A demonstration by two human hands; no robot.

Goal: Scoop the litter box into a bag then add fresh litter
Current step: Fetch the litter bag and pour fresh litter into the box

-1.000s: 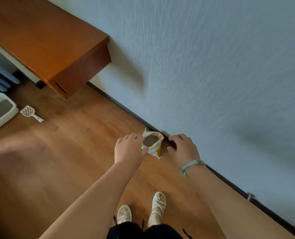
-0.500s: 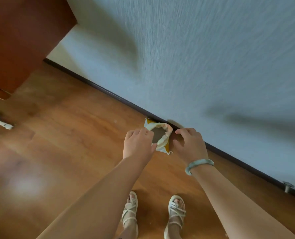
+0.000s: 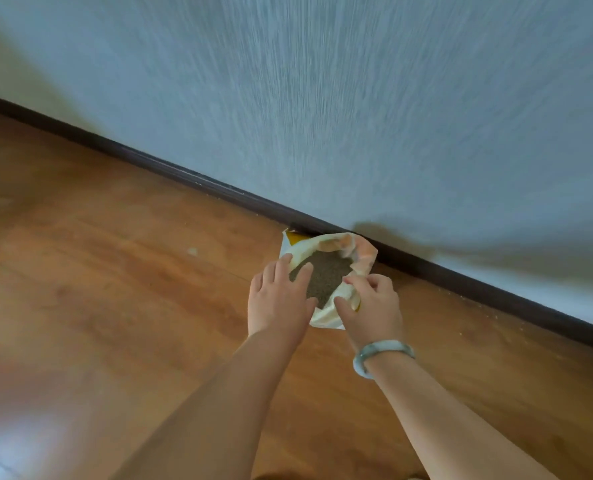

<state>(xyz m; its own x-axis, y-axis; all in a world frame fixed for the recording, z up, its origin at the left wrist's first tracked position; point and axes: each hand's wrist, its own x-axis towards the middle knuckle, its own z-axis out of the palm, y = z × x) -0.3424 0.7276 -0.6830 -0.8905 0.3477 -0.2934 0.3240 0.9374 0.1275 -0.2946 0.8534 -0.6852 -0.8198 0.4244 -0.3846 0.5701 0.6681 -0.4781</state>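
Wood-brown floor (image 3: 97, 306) fills the left side, blurred and glossy, with a bright patch of glare at the lower left corner. A dark skirting board (image 3: 170, 171) runs at a slant from the upper left down to the right, and above it stands a blue-grey wall (image 3: 322, 98) with a fine streaked texture. A small pale speck (image 3: 192, 251) lies on the boards, well apart from everything else.

Further right, the left hand (image 3: 277, 301) reaches down from a bare forearm. Its fingers are nearly straight and slightly spread, laid over the left rim of a bag (image 3: 364, 254), with the fingertips over the opening.

The bag sits on the floor, its far side against the skirting board. It is cream-white with yellow and orange showing at the rim, its mouth is wide open, and grey-brown litter (image 3: 328, 273) fills it close to the top.

The right hand (image 3: 373, 308) is at the near right rim, fingers curled and thumb forward, pinching the edge of the bag. A pale green bracelet (image 3: 381, 349) circles that wrist. A few pale crumbs (image 3: 489, 315) lie on the floor near the skirting board at the far right.
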